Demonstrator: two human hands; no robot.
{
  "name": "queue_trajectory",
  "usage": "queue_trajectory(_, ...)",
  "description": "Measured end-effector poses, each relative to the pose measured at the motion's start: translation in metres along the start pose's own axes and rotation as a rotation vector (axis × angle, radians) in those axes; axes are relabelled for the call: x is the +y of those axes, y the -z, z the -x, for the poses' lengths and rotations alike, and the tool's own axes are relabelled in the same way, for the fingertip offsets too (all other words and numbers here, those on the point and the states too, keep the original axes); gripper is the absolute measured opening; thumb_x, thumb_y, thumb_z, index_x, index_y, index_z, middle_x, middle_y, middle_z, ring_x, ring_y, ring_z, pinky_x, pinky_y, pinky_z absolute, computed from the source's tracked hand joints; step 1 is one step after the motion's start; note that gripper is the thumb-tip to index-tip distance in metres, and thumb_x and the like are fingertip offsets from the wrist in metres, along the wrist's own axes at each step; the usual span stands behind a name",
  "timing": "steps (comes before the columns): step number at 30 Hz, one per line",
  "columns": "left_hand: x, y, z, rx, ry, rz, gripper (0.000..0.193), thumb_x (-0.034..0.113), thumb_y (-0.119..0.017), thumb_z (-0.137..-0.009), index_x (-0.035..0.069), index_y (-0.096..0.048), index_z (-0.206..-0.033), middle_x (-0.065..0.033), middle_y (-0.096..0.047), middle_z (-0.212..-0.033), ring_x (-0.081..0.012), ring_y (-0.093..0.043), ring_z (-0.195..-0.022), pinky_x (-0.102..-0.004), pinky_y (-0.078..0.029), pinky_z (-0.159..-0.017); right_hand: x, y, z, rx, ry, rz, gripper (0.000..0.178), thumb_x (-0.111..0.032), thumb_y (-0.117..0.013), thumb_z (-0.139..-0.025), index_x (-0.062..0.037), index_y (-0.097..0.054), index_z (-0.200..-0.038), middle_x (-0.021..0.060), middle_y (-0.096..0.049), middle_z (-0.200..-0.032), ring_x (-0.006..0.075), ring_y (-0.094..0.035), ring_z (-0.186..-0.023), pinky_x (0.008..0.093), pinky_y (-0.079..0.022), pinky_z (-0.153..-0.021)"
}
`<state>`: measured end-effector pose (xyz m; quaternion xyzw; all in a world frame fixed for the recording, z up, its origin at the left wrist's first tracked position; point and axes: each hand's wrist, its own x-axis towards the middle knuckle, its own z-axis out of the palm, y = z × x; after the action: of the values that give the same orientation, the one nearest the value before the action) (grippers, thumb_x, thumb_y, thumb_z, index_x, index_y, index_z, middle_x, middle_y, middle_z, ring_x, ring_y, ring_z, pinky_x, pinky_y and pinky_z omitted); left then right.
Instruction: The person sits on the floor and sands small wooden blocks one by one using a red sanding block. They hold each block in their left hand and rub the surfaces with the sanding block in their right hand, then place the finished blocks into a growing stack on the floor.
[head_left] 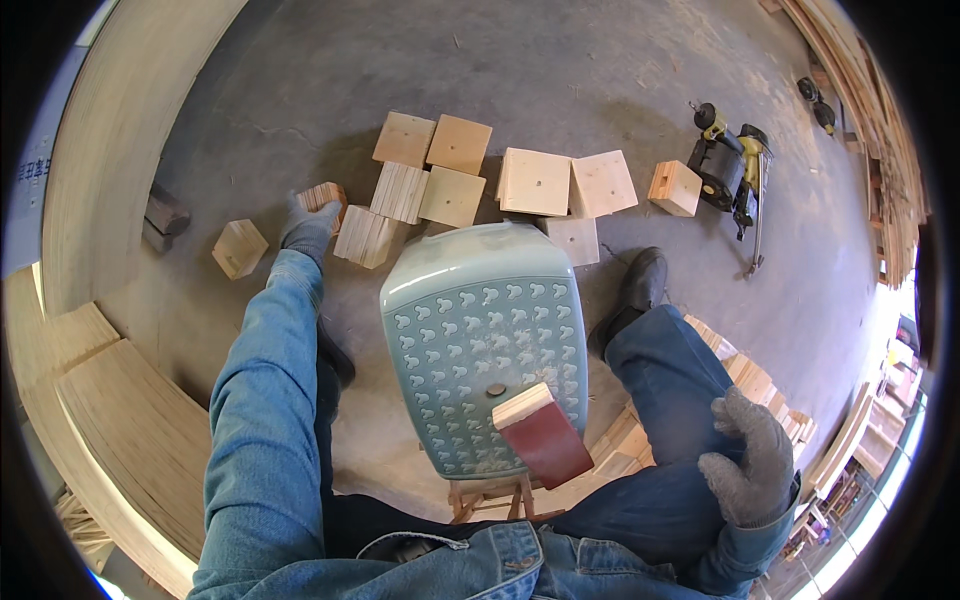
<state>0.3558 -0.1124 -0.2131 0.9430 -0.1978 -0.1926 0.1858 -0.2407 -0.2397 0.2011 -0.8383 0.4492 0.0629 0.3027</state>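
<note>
My left hand (306, 230), in a grey glove, reaches out over the floor at the left, its fingers round a small plywood block (328, 197). My right hand (750, 458), also gloved, hovers by my right thigh, fingers apart and holding nothing. Between my legs stands a pale blue-green plastic stool (450, 350) with a raised pattern. On its near right part rests a wooden block with a dark red face (545, 440). Several wooden blocks (452, 196) lie grouped on the floor beyond the stool, next to more pale blocks (536, 182). One block (240, 249) sits alone left of my hand.
A yellow and black nail gun (730, 165) lies at the right beside a single block (675, 188). More blocks (752, 380) are stacked by my right leg. Long boards (130, 430) edge the left, and stacked timber (880, 130) the far right.
</note>
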Motion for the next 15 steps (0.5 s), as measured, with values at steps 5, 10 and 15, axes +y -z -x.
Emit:
queue_trajectory(5,-0.010,-0.004,-0.001,0.022,-0.062,0.042,0.095,0.044,-0.084,-0.074,-0.001,-0.047,-0.149,-0.0265,-0.065,-0.136,-0.0409,-0.064,-0.125,-0.0438,-0.051,-0.105,0.000,-0.004,0.003,0.037,-0.042,-0.042,0.071,-0.034,-0.087,-0.081,-0.0035,-0.061,-0.140,0.0186,-0.073,-0.121,0.0325,-0.072,-0.103,0.0452,-0.057,-0.095)
queue_trajectory(10,-0.028,0.038,0.012,0.040,-0.004,0.008,0.101,0.039,-0.085,-0.071,-0.005,-0.043,-0.152,-0.0264,-0.064,-0.138,-0.0392,-0.064,-0.127,-0.0414,-0.054,-0.103,-0.005,-0.003,0.007,0.079,-0.060,-0.055,0.068,-0.030,-0.086,-0.083,-0.0019,-0.061,-0.140,0.0191,-0.073,-0.119,0.0317,-0.072,-0.102,0.0434,-0.057,-0.095)
queue_trajectory(15,-0.024,0.101,0.033,0.089,0.024,0.050,0.106,0.036,-0.086,-0.070,-0.008,-0.040,-0.154,-0.0265,-0.060,-0.145,-0.0362,-0.060,-0.134,-0.0395,-0.051,-0.110,-0.008,0.000,0.013,0.124,-0.011,-0.173,0.069,-0.024,-0.085,-0.083,0.0014,-0.060,-0.141,0.0194,-0.073,-0.120,0.0323,-0.072,-0.102,0.0425,-0.057,-0.094)
